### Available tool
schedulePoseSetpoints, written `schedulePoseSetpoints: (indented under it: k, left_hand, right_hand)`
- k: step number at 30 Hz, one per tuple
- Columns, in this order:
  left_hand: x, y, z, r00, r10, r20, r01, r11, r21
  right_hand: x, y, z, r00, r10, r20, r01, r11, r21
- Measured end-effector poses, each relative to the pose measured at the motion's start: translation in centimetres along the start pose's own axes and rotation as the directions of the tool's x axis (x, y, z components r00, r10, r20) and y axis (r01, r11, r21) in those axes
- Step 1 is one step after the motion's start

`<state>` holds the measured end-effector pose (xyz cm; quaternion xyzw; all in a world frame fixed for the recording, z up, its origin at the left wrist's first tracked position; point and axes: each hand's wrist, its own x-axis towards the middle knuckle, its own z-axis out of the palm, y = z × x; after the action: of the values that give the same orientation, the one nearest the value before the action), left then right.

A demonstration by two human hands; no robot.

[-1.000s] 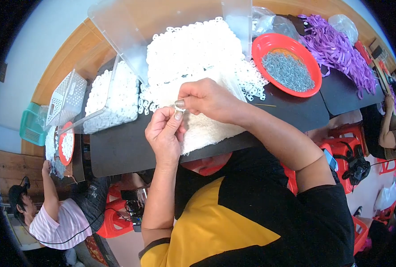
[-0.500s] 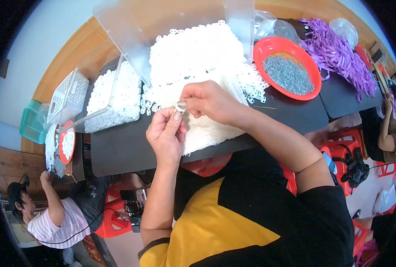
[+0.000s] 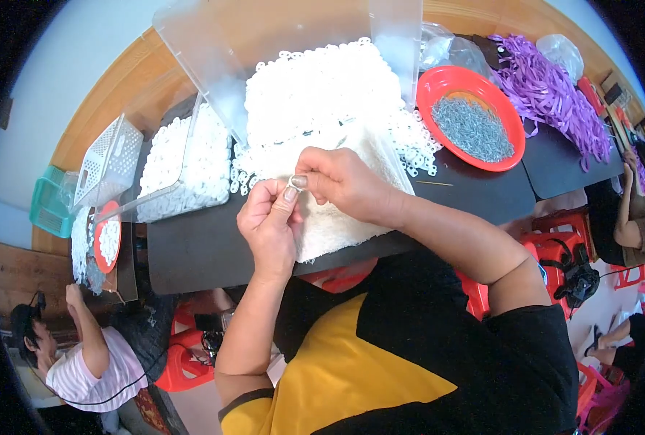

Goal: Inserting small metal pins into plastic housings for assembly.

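Covering the black table (image 3: 206,254), white rings (image 3: 322,94) and a red bowl (image 3: 438,87).

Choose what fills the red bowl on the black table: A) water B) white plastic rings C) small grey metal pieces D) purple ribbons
C: the red bowl holds a heap of small grey metal pieces; the purple ribbons lie beside it on the table.

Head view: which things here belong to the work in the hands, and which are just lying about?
In use:
left hand and right hand, pinching a small white ring
heap of white rings
white cloth
red bowl of grey metal bits

Lying about:
purple strips
white mesh basket
green basket
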<state>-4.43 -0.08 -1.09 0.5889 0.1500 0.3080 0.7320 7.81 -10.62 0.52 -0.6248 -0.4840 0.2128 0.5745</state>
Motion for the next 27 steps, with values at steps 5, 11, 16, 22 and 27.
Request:
schedulePoseSetpoints:
  k: [5, 11, 16, 22, 27]
  left_hand:
    - [0.3, 0.4, 0.9, 0.999, -0.036, -0.015, 0.034, 0.994, -0.101]
    - [0.9, 0.8, 1.0, 0.997, -0.072, 0.033, 0.077, 0.982, -0.172]
    - [1.1, 0.7, 0.4, 0.995, -0.083, 0.062, 0.09, 0.988, -0.129]
    - [1.1, 1.0, 0.0, 0.994, -0.093, 0.065, 0.098, 0.991, -0.088]
    - [1.2, 0.6, 0.2, 0.993, -0.092, 0.072, 0.095, 0.995, -0.039]
  right_hand:
    - [0.0, 0.3, 0.1, 0.998, 0.031, -0.046, -0.029, 0.998, 0.054]
    - [0.0, -0.1, -0.1, 0.986, 0.058, -0.155, -0.042, 0.994, 0.103]
    - [0.1, -0.4, -0.3, 0.988, 0.095, -0.12, -0.082, 0.991, 0.107]
    - [0.1, -0.4, -0.2, 0.987, 0.114, -0.11, -0.101, 0.988, 0.116]
    - [0.1, -0.1, -0.1, 0.988, 0.103, -0.116, -0.087, 0.987, 0.134]
